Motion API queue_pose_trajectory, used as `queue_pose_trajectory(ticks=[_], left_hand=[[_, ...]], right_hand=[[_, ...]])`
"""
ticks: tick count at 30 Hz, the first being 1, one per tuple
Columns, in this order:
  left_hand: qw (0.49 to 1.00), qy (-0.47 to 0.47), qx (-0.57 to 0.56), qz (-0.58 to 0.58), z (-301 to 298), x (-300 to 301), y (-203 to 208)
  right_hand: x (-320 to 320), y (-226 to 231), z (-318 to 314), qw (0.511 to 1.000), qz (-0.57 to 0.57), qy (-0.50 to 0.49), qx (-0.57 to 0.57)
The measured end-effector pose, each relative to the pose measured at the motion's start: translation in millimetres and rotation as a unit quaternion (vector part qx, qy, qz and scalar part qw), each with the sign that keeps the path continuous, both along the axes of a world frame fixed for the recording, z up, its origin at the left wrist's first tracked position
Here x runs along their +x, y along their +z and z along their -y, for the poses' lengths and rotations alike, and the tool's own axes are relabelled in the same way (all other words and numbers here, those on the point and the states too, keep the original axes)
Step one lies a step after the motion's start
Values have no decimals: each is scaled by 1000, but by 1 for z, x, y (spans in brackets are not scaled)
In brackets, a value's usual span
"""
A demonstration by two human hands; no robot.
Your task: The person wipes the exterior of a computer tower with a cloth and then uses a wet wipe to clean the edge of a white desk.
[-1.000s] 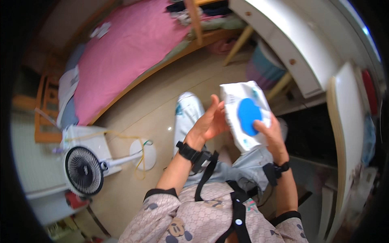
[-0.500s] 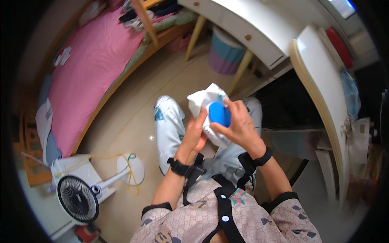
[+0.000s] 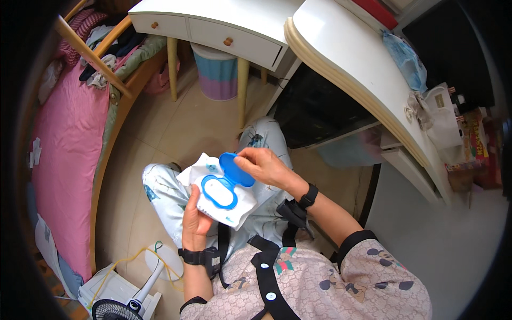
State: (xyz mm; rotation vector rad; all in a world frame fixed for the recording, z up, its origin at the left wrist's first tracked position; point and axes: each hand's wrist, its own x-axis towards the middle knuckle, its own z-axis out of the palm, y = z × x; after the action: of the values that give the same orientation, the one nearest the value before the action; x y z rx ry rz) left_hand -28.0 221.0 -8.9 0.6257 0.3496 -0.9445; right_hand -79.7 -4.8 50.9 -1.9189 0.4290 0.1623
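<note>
A white soft pack of wet wipes lies tilted above my lap. Its blue flip lid stands raised, and the blue-rimmed opening shows white inside. My left hand grips the pack's near left side, thumb on top and fingers underneath, partly hidden. At the lid's right edge, my right hand has its fingers curled and pinched on the blue plastic. Both wrists wear black bands.
A bed with a pink sheet runs along the left. Ahead stand a white drawer desk and a striped bin. A curved white tabletop is at right. Near lower left are a fan and yellow cord.
The blue lid has swung up from the pack, uncovering the opening. My right hand has shifted from over the pack to the lid's edge. The view has turned toward the right.
</note>
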Motion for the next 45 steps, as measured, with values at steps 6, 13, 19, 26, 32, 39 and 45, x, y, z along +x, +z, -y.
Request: queue_pose_trajectory(ticks=[6,13,19,26,32,39,45], left_hand=[[1000,-13,-12,-7,1,3,11],[1000,-3,-5,-1,7,4,1],[999,-53,1,-3,2,1,4],[998,-58,14,21,0,-1,8],[995,-91,26,37,-2,-4,9],[996,-81,19,16,1,-7,9],[999,-36,6,2,3,6,14]], right_hand=[[-1,-2,-2,909,273,83,-304],[-21,-10,-43,840,275,258,-390],[-29,-5,-32,899,267,266,-223],[-23,1,-33,887,269,302,-222],[-21,-8,-42,867,275,300,-288],[-17,-15,-38,925,276,215,-148],[-20,6,-42,911,322,216,-142]])
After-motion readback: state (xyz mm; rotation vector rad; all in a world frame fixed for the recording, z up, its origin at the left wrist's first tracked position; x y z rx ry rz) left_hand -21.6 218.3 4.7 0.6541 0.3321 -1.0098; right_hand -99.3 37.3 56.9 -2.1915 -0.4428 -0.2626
